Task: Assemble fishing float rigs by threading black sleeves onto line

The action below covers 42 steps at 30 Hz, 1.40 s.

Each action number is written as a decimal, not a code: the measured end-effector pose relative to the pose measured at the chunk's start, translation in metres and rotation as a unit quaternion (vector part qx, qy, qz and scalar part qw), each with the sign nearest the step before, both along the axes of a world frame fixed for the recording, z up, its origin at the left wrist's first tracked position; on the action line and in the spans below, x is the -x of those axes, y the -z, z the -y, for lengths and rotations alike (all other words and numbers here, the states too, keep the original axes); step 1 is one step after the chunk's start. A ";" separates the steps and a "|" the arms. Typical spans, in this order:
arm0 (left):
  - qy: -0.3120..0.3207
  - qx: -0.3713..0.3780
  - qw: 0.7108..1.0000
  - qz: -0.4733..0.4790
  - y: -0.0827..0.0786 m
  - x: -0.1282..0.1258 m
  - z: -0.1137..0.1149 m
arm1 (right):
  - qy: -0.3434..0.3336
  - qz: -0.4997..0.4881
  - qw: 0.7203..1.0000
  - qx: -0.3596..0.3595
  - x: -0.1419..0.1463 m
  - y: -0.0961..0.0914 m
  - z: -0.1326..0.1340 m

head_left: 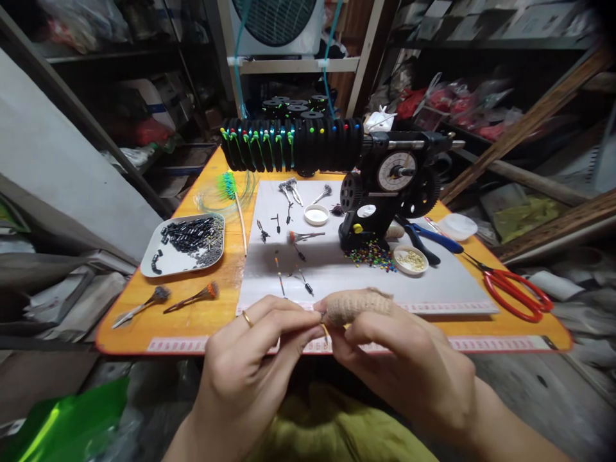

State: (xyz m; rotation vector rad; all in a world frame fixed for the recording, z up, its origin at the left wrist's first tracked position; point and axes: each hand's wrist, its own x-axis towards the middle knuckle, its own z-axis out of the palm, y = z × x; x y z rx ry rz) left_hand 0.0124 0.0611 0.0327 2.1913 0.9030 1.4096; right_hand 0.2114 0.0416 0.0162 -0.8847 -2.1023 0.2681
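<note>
My left hand (250, 366), a gold ring on one finger, and my right hand (404, 366) meet fingertip to fingertip over the near edge of the orange table (206, 314). Both pinch a tiny item at the point where they touch, too small to name. The right index finger wears a knitted beige finger cot (359, 303). Just beyond the hands lies a grey work mat (337, 269) with small fishing floats (279, 269) and little black parts scattered on it.
A black winding machine (389, 192) with a dial stands on the mat, a row of black spools (293, 144) behind it. Coloured beads (373, 256), a small white dish (410, 260), blue pliers (428, 237), red scissors (514, 292), a grey tray of black parts (185, 244) and two brushes (192, 298) lie around.
</note>
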 end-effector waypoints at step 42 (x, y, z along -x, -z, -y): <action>-0.022 0.056 0.998 -0.007 0.005 0.014 0.001 | 0.043 -0.019 0.997 -0.055 0.001 -0.013 -0.005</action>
